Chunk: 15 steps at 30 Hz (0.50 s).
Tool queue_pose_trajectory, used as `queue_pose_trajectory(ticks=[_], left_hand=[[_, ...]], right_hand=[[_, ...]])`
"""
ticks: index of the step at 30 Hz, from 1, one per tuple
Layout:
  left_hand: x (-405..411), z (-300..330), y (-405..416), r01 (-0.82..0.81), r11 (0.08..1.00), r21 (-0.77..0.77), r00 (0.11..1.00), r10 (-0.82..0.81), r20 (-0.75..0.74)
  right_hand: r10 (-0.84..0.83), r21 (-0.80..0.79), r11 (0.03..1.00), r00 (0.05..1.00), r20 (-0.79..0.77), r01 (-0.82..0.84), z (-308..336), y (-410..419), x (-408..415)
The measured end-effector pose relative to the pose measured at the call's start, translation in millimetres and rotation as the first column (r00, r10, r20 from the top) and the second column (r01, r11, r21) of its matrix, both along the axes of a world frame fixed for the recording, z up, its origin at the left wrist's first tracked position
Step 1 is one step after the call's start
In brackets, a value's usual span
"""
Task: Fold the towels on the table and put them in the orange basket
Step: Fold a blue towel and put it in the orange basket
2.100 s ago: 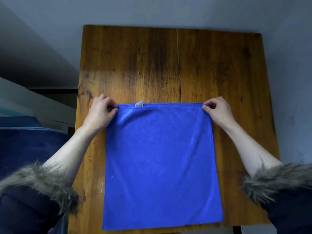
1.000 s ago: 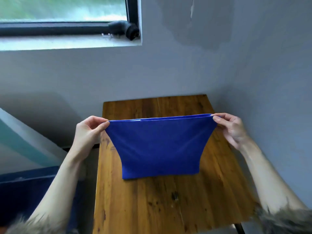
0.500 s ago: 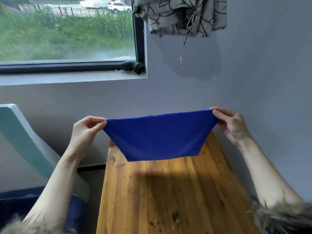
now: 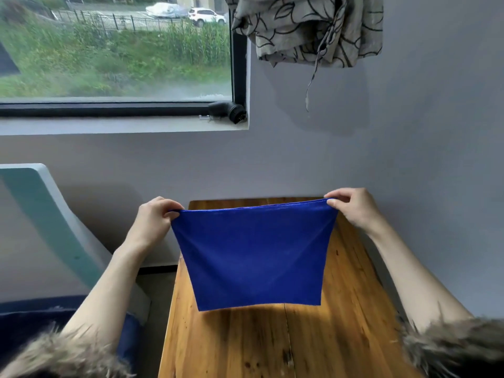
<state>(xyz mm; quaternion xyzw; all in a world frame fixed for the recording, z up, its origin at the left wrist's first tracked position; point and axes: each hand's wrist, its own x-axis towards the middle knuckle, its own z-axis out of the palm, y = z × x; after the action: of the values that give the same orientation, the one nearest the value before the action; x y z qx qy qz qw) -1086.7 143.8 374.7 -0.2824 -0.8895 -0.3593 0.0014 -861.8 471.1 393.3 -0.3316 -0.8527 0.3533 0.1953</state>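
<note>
A blue towel [image 4: 253, 255] hangs stretched in the air above the wooden table [image 4: 272, 342], its lower edge clear of the wood. My left hand [image 4: 154, 219] pinches its upper left corner. My right hand [image 4: 351, 207] pinches the upper right corner. The towel's top edge runs taut between the two hands. No orange basket is in view.
A grey wall stands right behind the table. A window [image 4: 114, 50] with a black frame is at upper left, a patterned curtain [image 4: 308, 28] bunched at the top. A pale teal and white chair back [image 4: 46, 219] stands to the left of the table.
Both hands lifted the towel off the table, where it lay flat, and hold it up in the air. The view has tilted up from the table to the wall and window.
</note>
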Motion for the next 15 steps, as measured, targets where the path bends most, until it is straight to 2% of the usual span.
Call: queue_pose_trajectory(ticks=[4,7,10,15], left_hand=[[-10,1,17,-0.068,0.997,0.026,0.995,0.069,-0.065],[-17,13,29,-0.124,0.979,0.164,0.992,0.128,-0.017],[-24,22,32,-0.141,0.942,0.306,0.99,0.138,0.03],[-6,12,13,-0.067,0.921,0.384,0.997,0.046,0.062]], right_hand=[[-0.098,0.135,0.986,0.995,0.018,0.095,1,1,-27],[-0.131,0.148,0.979,0.989,-0.061,0.139,4,7,-44],[-0.135,0.104,0.982,0.971,-0.2,0.158,8,11,-50],[-0.111,-0.06,0.994,0.932,-0.345,0.096,-13,3,-29]])
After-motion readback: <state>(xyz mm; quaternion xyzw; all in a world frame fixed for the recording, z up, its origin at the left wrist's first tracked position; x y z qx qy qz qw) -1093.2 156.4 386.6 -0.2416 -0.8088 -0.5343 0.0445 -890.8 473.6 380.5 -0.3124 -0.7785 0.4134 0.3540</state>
